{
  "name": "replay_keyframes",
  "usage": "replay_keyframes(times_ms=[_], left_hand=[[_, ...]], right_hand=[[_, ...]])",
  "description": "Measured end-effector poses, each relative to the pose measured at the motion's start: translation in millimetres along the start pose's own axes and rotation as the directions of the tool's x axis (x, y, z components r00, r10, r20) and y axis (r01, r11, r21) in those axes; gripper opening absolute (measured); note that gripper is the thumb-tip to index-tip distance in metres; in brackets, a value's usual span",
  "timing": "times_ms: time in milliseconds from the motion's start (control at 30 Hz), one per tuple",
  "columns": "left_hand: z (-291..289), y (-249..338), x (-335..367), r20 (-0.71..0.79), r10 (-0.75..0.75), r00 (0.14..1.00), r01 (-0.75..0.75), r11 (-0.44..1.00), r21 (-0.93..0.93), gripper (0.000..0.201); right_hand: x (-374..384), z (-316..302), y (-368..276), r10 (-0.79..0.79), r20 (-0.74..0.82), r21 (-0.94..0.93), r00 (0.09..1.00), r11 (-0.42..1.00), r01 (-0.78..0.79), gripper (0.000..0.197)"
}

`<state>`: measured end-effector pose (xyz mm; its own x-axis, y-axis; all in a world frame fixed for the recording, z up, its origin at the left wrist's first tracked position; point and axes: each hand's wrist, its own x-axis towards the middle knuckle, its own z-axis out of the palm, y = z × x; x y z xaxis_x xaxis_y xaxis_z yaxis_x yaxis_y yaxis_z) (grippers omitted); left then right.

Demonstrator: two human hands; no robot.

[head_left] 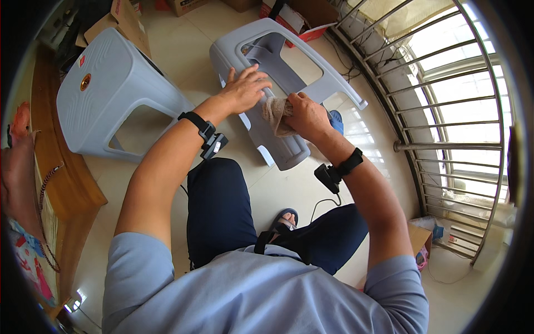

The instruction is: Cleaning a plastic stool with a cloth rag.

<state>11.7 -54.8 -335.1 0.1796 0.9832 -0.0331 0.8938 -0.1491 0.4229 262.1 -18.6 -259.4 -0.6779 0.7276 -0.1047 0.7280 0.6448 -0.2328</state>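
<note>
From my remote seat, I could not make out the underside of the tipped grey plastic stool (pixel 278 83), since both hands covered its middle and its far end ran among boxes at the top edge. My left hand (pixel 243 89) lay flat on the stool's side, fingers spread apart, holding nothing. My right hand (pixel 306 116) was clenched around a bunched brown cloth (pixel 275 114), pressing it against the stool on the tiled floor (pixel 278 189); a second grey stool (pixel 105 94) stood upright to the left.
</note>
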Motion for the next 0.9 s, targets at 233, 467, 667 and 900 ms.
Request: replay_keyframes(times_ms=[233,467,667,900], left_hand=[[1,-5,-1,-0.031,0.01,0.999,-0.01,1.0,0.013,0.037],[2,-4,1,-0.039,0.002,0.999,-0.002,1.0,-0.003,0.037],[0,-13,-6,-0.033,0.0,0.999,0.0,1.0,-0.013,0.039],[-3,-2,8,0.028,-0.023,0.999,0.022,0.999,0.042,0.043]], right_hand=[[-60,-21,15,-0.084,0.193,-0.061,0.978,0.993,0.098,0.033],[19,-5,-17,-0.181,-0.01,-0.224,0.983,0.959,0.174,0.021],[-49,-24,3,-0.23,0.246,-0.112,0.942,0.958,0.264,0.037],[21,2,-7,-0.224,-0.025,-0.199,0.974,0.956,0.214,0.022]])
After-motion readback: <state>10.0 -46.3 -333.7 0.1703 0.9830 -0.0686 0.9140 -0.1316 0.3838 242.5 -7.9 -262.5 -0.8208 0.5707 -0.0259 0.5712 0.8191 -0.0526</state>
